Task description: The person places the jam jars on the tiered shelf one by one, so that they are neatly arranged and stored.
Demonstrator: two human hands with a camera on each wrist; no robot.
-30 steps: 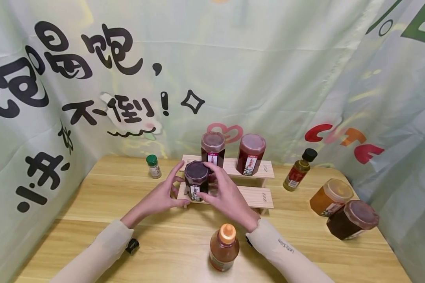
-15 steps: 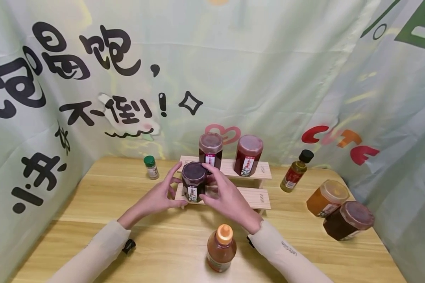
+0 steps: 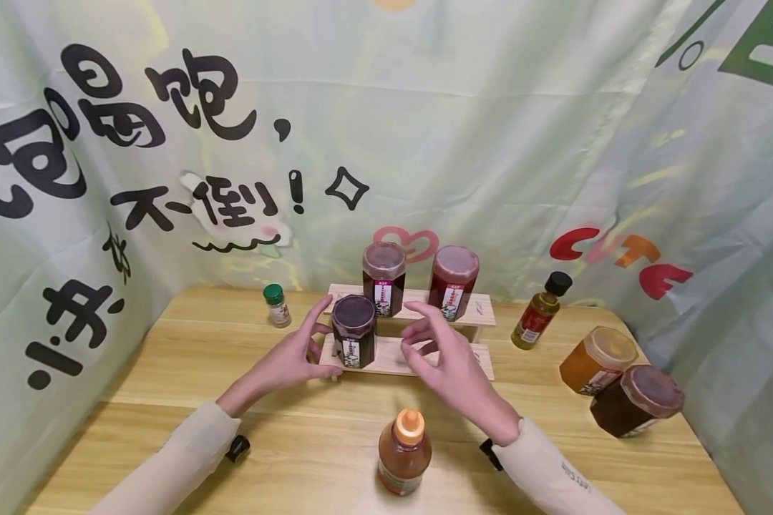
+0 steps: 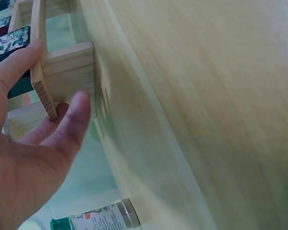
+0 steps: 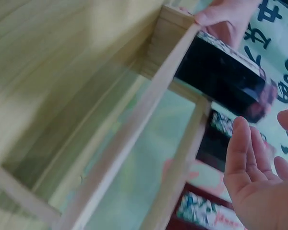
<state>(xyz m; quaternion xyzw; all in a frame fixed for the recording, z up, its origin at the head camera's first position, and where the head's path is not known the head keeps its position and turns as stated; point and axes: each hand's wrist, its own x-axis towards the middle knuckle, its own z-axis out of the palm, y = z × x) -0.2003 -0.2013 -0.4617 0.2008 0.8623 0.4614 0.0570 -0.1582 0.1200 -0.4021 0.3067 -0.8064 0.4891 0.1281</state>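
Observation:
A two-step wooden display rack (image 3: 399, 361) stands in the middle of the table. My left hand (image 3: 290, 357) holds its left end, the thumb on the lower step's front edge and the fingers curled behind the board, as the left wrist view shows. A dark octagonal jam jar (image 3: 354, 336) stands upright at the left end of the lower step, close by that hand. My right hand (image 3: 447, 361) is apart from the jar, in front of the lower step's right part, fingers loosely bent with nothing in them. Another dark jar (image 3: 383, 282) and a red jar (image 3: 454, 286) stand on the upper step.
A green-capped spice bottle (image 3: 276, 306) stands left of the rack. An orange-capped sauce bottle (image 3: 404, 454) is in front. Rightward are a black-capped oil bottle (image 3: 538, 315), an amber jar (image 3: 595, 365) and a dark brown jar (image 3: 634, 404). A printed curtain (image 3: 457, 143) hangs behind.
My right hand has let go of the dark jam jar and moved right, away from it. The left hand has stayed at the rack's left end.

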